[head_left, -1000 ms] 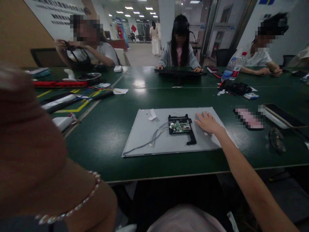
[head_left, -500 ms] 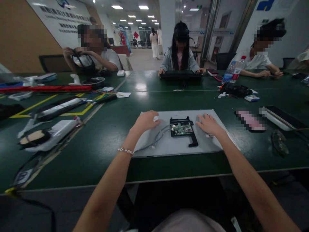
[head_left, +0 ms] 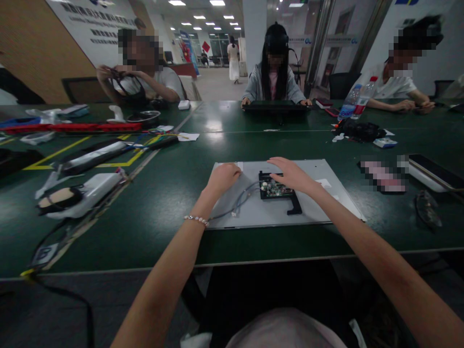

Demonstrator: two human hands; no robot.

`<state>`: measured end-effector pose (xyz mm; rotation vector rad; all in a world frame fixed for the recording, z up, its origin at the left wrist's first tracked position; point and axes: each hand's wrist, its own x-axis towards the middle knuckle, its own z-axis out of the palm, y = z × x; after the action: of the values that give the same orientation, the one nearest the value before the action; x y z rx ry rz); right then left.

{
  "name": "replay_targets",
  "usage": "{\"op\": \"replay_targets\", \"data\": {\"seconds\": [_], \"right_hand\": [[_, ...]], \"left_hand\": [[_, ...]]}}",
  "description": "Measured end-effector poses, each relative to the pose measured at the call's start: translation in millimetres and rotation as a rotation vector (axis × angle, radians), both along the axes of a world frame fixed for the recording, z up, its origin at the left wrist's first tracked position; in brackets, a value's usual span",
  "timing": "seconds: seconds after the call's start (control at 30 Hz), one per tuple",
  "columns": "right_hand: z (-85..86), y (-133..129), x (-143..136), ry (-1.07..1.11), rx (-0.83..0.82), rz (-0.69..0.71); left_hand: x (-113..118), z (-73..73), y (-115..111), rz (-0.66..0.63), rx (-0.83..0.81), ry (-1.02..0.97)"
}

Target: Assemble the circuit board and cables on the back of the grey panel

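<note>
A flat pale grey panel [head_left: 250,218] lies on the table in front of me. On its middle sits a black bracket [head_left: 295,205] holding a green circuit board [head_left: 270,189], with thin grey cables [head_left: 237,205] running off to the left. My left hand [head_left: 224,178] rests at the panel's far left corner, its fingers curled together beside a small whitish strip [head_left: 237,166]. Whether the fingertips grip anything is hidden. My right hand [head_left: 292,175] hovers over or touches the board's upper right part, fingers stretched out and apart, covering part of the bracket.
To the right lie a pink phone-like item [head_left: 382,176], a dark-screened device [head_left: 433,170] and a clear crumpled object [head_left: 427,209]. Bottles [head_left: 364,99] stand farther back. At left are white packs [head_left: 96,191] and cables. Several people sit across the green table [head_left: 174,193].
My right hand has moved left from the panel's right side to above the circuit board. My left hand's fingers have drawn closer together at the corner. The view has shifted slightly.
</note>
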<state>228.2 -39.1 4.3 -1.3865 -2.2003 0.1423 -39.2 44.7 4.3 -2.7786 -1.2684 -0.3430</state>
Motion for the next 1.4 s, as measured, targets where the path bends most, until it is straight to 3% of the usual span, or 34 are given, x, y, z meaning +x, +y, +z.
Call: {"op": "replay_targets", "data": {"seconds": [0.1, 0.27, 0.43, 1.03, 1.17, 1.4], "right_hand": [[6.8, 12, -38, -0.018, -0.023, 0.063], [4.7, 23, -72, -0.03, -0.106, 0.001], [5.5, 24, -78, -0.058, -0.091, -0.074], [-2.7, 24, -89, -0.046, -0.081, -0.064], [1.6, 25, -75, 0.004, -0.048, -0.085], [5.0, 16, -2, 0.059, 0.106, -0.155]], "left_hand": [[6, 2.1, -8, -0.027, -0.017, -0.006], [20, 0.0, -18, 0.003, -0.031, 0.024], [25, -2.8, -21, 0.009, -0.052, 0.006], [20, 3.3, -23, 0.029, -0.227, -0.238], [16, -3.1, -17, 0.027, -0.236, -0.262], [12, -5.6, -14, -0.008, -0.202, -0.229]]}}
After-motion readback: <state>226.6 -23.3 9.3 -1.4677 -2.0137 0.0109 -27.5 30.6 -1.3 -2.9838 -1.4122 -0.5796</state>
